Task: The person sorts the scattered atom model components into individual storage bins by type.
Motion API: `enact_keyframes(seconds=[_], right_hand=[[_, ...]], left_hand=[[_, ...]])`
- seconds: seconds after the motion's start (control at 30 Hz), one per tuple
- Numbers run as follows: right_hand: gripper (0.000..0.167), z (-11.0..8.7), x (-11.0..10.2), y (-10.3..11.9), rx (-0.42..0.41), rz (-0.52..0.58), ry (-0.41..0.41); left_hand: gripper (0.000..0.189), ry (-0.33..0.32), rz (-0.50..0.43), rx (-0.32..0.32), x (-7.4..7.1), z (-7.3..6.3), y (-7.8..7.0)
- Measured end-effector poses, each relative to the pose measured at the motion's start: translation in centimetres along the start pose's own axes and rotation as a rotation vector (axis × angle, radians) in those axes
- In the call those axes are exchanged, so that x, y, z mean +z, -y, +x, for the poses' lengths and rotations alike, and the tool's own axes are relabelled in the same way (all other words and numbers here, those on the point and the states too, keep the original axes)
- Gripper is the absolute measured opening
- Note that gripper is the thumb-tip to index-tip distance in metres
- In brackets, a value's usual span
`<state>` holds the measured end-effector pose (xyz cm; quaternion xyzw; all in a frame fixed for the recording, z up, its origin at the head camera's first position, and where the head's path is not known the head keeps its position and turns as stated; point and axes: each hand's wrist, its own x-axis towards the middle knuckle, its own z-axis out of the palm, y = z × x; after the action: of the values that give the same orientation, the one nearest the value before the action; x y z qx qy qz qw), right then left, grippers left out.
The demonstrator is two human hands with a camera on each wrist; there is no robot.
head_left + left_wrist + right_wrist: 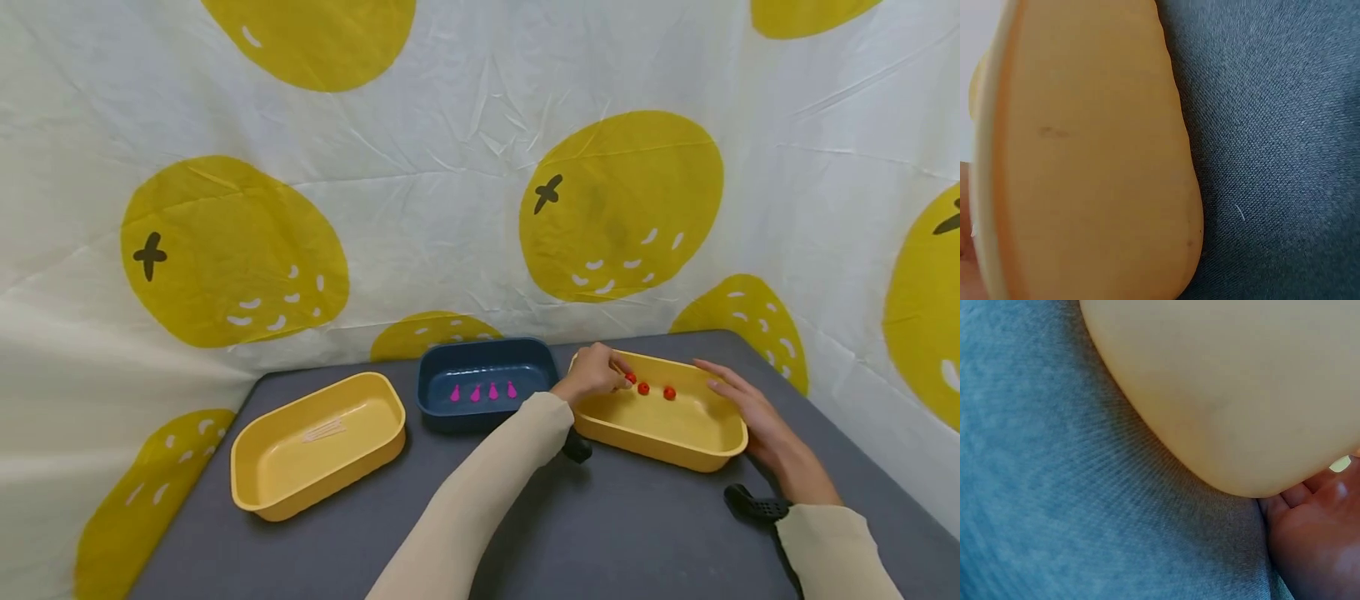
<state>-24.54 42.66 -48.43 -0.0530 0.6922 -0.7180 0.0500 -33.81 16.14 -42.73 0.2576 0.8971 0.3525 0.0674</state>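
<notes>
My left hand (594,372) reaches over the left end of the right-hand yellow tray (660,450), its thumb and fingertips pinching a small red ball (631,378). Two more red balls, one (643,388) close beside the fingers and another (670,392) further right, lie in the same tray. At that tray's right end, my right hand (753,412) rests along the outer side with its fingers extended at the rim. In the left wrist view the tray's side wall (1097,150) hides most of the hand. Part of the right palm (1316,540) shows beside the tray wall (1241,394).
A dark blue tray (487,423) with several small pink teardrop-shaped pieces (492,391) stands left of my left hand. Farther left, another yellow tray (330,487) holds thin pale sticks (324,430). A patterned cloth (435,250) hangs behind the dark grey table (600,533).
</notes>
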Motion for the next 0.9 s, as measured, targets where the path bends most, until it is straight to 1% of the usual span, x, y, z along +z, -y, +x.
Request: enact_keyframes(seconds=[0.1, 0.2, 0.23, 0.4, 0.6, 0.67, 0.8, 0.9], right_hand=[[0.055, -0.1, -0.1, 0.0, -0.004, -0.013, -0.003], [0.055, -0.1, -0.1, 0.0, -0.004, -0.023, -0.008], [0.055, -0.1, -0.1, 0.1, -0.001, -0.026, -0.011], [0.054, 0.0, -0.2, -0.3, 0.021, -0.017, -0.025], [0.052, 0.1, -0.3, -0.5, 0.007, -0.006, -0.020], [0.051, 0.1, -0.3, -0.6, 0.007, -0.011, -0.021], [0.051, 0.1, -0.3, -0.5, 0.019, -0.022, -0.028], [0.051, 0.1, -0.3, -0.5, 0.008, -0.006, -0.016]], left_hand=[[0.011, -0.018, 0.043, -0.006, 0.4, 0.1, -0.1], [0.011, -0.022, 0.089, -0.017, 0.7, 0.2, -0.4], [0.011, -0.021, 0.110, -0.018, 1.0, 0.5, -0.2], [0.015, -0.026, 0.202, -0.022, 1.7, 0.5, 0.1], [0.016, -0.023, 0.197, -0.050, 2.0, 0.2, 0.0], [0.016, -0.020, 0.210, -0.053, 2.1, 0.1, 0.0], [0.015, -0.005, 0.229, -0.065, 2.2, 0.1, 0.1], [0.015, 0.010, 0.217, -0.072, 2.1, 0.1, 0.0]])
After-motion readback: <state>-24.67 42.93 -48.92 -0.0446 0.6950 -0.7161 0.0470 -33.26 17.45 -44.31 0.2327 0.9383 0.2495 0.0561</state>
